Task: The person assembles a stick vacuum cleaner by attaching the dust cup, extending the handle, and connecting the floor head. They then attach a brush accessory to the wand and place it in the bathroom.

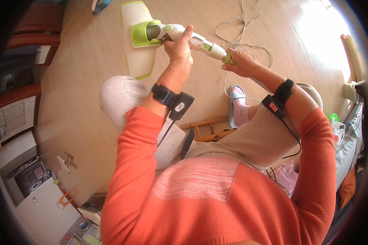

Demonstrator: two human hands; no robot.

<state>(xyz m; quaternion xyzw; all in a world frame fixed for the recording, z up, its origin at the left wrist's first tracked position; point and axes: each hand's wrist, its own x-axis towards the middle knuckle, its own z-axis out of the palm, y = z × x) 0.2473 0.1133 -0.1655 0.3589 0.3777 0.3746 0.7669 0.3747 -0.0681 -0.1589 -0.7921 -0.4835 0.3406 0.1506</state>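
A white and lime-green steam mop (204, 44) lies tilted across my lap area, its flat head (137, 38) resting on the wooden floor. My left hand (178, 47) grips the mop's body just behind the ribbed neck joint. My right hand (240, 62) is closed around the green collar at the shaft's lower end. Both wrists carry black strapped sensor bands. I am seated, wearing an orange sweater and light trousers.
A white power cord (243, 45) loops on the floor beyond my right hand. A foot in a blue slipper (236, 104) rests below it. A small wooden stool (206, 128) sits under me. Dark furniture lines the left edge; bags and clutter lie at right.
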